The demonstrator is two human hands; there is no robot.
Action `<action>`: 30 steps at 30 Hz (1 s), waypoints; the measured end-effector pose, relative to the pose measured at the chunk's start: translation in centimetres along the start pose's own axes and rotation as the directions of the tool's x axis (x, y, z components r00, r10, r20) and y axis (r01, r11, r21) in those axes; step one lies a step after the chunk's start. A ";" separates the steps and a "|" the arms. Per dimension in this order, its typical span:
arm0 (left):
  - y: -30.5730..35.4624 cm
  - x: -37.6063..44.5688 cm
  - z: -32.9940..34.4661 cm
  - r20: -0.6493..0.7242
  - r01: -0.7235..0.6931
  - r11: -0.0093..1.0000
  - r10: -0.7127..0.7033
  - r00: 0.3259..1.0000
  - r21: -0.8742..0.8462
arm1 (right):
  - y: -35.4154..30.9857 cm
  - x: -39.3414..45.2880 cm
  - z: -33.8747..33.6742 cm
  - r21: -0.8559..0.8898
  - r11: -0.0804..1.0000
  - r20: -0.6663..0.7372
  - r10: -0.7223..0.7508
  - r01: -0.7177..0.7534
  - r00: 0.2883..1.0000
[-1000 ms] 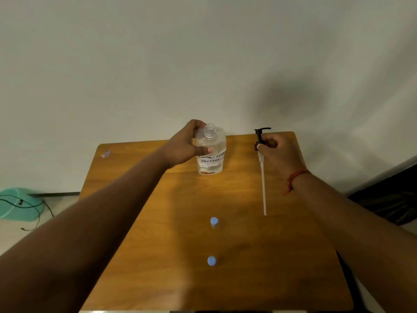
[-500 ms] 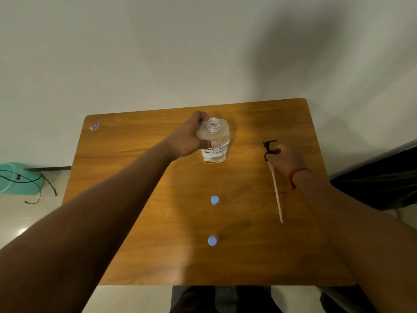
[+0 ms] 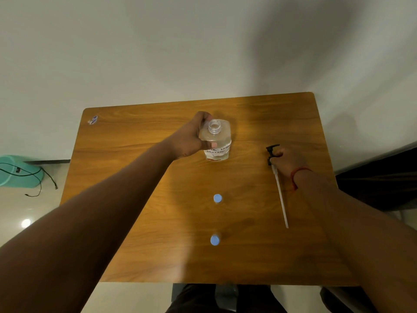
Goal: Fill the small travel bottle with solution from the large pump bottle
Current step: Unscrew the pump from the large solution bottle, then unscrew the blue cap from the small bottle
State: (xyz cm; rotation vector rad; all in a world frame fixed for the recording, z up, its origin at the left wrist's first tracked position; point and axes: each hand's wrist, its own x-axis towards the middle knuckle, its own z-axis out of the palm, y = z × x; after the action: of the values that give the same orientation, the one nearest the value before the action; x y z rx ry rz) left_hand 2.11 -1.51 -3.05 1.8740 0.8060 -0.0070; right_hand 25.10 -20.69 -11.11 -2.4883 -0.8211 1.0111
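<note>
Pump (image 3: pixel 273 152) removed from large bottle (image 3: pixel 217 141); neck open. Left hand (image 3: pixel 191 141) wrapped around bottle at bench (image 3: pixel 135 136) centre-rear. Right hand (image 3: pixel 287 160) closed on pump head, dip tube lying along bench. Two small capped bottles (image 3: pixel 217 198) (image 3: pixel 214 240) nearer, both untouched. Uncapping and pouring outstanding. Ample bare surface around; right edge near pump.

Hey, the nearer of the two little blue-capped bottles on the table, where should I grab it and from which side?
Take the nearer small bottle by its blue cap, pinching from straight above. It stands upright, so from here the cap is nearly all that shows. It stands apart from the farther bottle and the pump's tube. The right hand would first have to let go of the pump.
</note>
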 end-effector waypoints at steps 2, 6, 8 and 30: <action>-0.1 0.0 -0.1 0.006 0.002 1.000 -0.002 1.000 -0.003 | 0.1 -0.1 0.0 0.002 1.000 0.009 0.014 -0.014 1.000; -0.2 0.1 -0.2 0.017 -0.001 1.000 0.001 1.000 0.013 | 0.2 -0.4 0.3 0.031 0.999 -0.006 0.034 -0.033 0.999; -0.2 0.1 -0.3 0.021 -0.004 1.000 0.004 1.000 0.022 | 0.3 -0.3 0.3 0.046 0.998 -0.005 0.036 -0.035 0.999; -0.9 -1.3 0.0 -0.020 0.052 0.998 -0.053 0.998 -0.039 | 1.4 -1.5 0.5 0.132 0.991 -0.074 0.034 -0.024 0.997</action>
State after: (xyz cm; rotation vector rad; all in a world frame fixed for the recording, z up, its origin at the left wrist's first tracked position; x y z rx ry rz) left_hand 0.62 -2.01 -3.37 1.8191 0.8646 -0.0046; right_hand 24.41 -22.73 -11.37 -2.4173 -0.6745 0.9418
